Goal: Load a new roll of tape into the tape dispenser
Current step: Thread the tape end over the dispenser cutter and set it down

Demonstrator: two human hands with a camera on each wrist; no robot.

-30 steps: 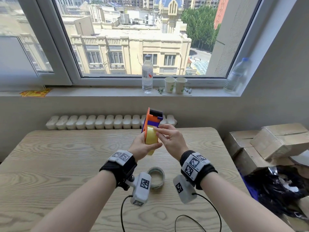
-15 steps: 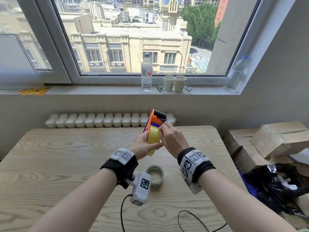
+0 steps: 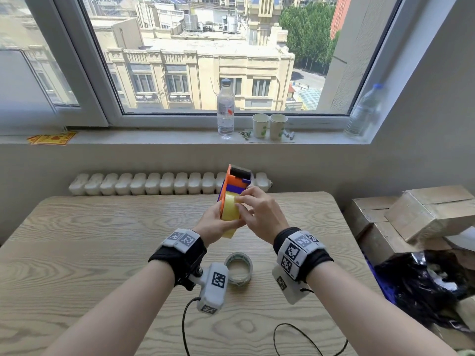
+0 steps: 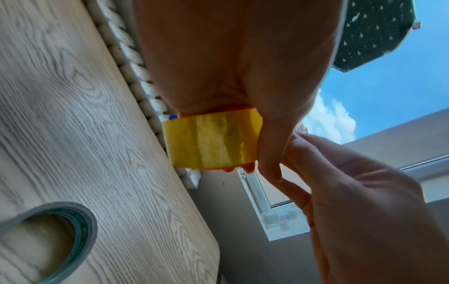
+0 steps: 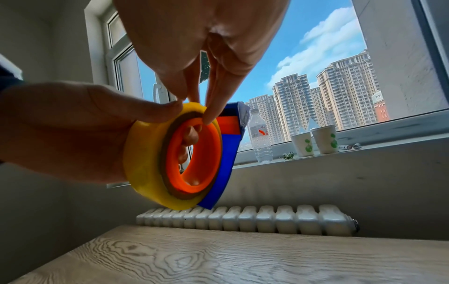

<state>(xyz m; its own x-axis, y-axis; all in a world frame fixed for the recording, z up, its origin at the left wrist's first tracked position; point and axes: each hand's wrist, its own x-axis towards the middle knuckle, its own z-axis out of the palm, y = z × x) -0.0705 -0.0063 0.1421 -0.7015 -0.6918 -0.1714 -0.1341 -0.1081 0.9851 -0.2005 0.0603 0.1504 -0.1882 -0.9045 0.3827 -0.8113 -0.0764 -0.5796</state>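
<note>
My left hand [image 3: 214, 224] holds the orange and blue tape dispenser [image 3: 235, 182] upright above the table, thumb across the yellow tape roll [image 3: 228, 210]. The yellow tape roll [image 5: 145, 153] sits on the orange hub [image 5: 196, 153], beside the blue side plate [image 5: 228, 165]. My right hand [image 3: 259, 214] pinches the roll's upper rim with thumb and fingertips [image 5: 211, 115]. In the left wrist view the roll [image 4: 211, 142] shows under my left hand [image 4: 230, 57], with the right hand [image 4: 364, 201] beside it. The dispenser's handle is hidden behind my left hand.
A nearly used-up tape ring [image 3: 239, 268] lies flat on the wooden table [image 3: 90, 253] just below my wrists. A radiator [image 3: 144, 183] runs behind the table. A bottle [image 3: 225, 109] and two paper cups [image 3: 270, 125] stand on the sill. Cardboard boxes [image 3: 424, 214] sit at the right.
My right hand reached up to the dispenser's top half a second ago and has come back down to the roll's upper rim. The left hand keeps its hold.
</note>
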